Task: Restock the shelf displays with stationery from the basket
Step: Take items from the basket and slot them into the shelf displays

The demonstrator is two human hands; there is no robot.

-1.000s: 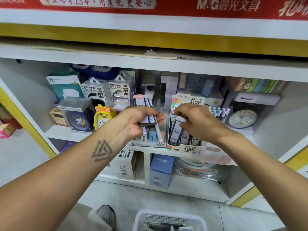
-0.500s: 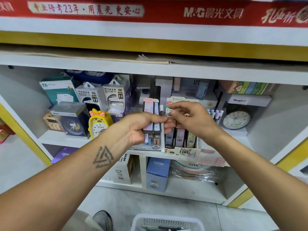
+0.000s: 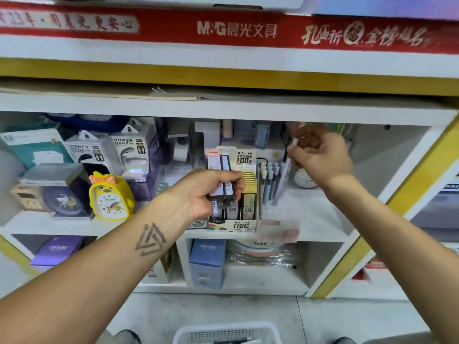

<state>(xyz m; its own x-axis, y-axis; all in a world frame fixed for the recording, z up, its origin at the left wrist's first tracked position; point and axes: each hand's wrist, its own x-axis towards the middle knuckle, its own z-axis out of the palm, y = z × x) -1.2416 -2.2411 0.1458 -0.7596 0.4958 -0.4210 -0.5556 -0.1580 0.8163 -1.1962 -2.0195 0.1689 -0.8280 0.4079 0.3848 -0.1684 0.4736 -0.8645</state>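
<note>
Your right hand has swung away from the lead box to the pen holder on its right, and it now pinches a pale pen between thumb and fingertips, the pen's tip dipping among the pens that stand upright there. Your left hand is curled round a few lead packs, holding them upright just in front of the lead box, fingers wrapped across their dark middles. Both the box and the holder stand side by side on the middle shelf. Left of them sit a yellow duck clock and two power bank boxes. Down at the floor, the white basket shows at the bottom edge.
</note>
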